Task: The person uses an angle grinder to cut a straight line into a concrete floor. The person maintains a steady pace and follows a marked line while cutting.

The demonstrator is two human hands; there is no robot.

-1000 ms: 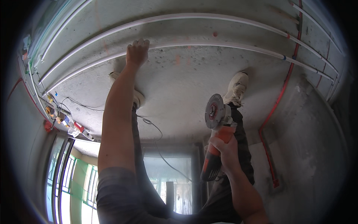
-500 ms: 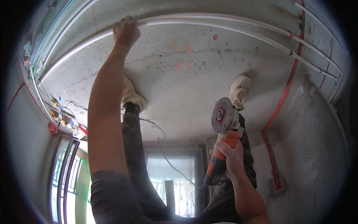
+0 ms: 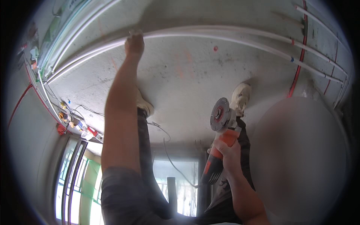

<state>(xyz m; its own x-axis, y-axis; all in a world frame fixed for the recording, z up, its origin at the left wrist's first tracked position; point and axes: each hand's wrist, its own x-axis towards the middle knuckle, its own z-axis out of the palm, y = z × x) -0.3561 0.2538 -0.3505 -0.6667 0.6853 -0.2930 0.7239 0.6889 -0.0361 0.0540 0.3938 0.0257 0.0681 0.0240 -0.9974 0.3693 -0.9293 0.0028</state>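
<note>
My left hand (image 3: 134,43) reaches far forward with closed fingers on a long white pipe (image 3: 198,34), which lies close alongside a second white pipe (image 3: 225,29) on the concrete floor. My fingertips are slightly blurred. My right hand (image 3: 228,153) is wrapped round the body of an orange and black angle grinder (image 3: 224,141). Its grey cutting disc (image 3: 219,114) points upward, clear of the pipes. A thin cable (image 3: 176,173) trails near the grinder. My white shoes (image 3: 240,96) stand either side of my reach.
Further white pipes (image 3: 317,20) lie at both sides. A red conduit (image 3: 296,78) crosses at the right. Tools and coloured items (image 3: 90,133) lie at the left beside wires. A bright window opening (image 3: 78,180) is at lower left. A blurred grey patch covers the lower right.
My left hand has moved forward with the white pipe, which now lies much nearer the other long pipe. The grinder stays in my right hand, and the view has shifted slightly.
</note>
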